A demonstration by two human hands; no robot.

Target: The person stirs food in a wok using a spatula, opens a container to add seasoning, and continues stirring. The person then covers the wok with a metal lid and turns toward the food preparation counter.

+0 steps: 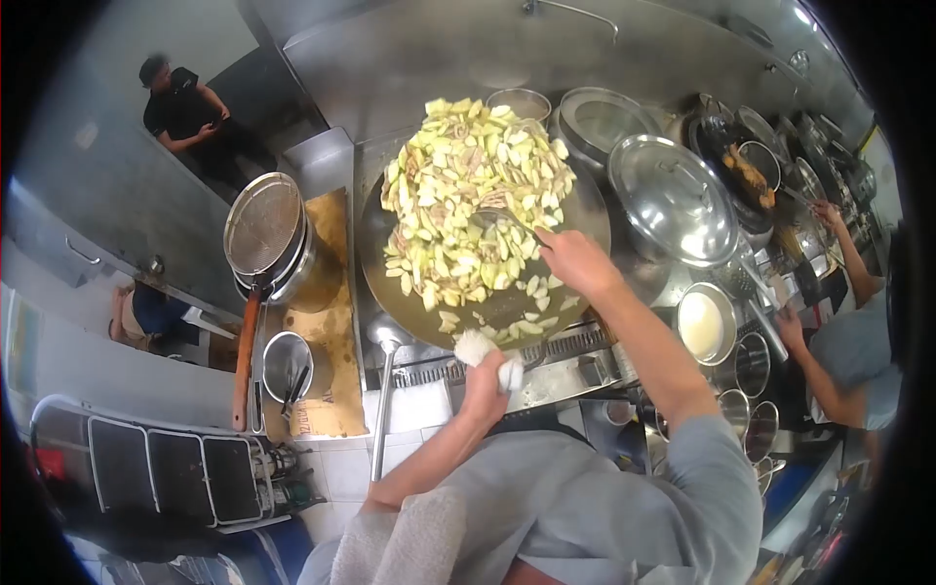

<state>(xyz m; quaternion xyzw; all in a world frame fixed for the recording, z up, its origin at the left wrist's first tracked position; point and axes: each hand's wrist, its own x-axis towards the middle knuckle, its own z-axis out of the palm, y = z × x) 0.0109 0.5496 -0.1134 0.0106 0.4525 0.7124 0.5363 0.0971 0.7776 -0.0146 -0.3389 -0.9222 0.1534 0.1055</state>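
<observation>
A large wok on the stove is heaped with pale green slices mixed with brownish strips. My right hand reaches over the wok's right side, closed round the handle of a metal cooking utensil. The utensil's head is partly buried in the food, so I cannot tell whether it is a ladle or a spatula. At the near rim, my left hand is closed on a folded white cloth, which covers the rim there. A long-handled metal ladle lies left of the wok.
Strainers rest on a pot at left, above a small steel pot. Right of the wok stand a domed lid and a bowl of pale liquid. A co-worker's arm works at far right; another person stands back left.
</observation>
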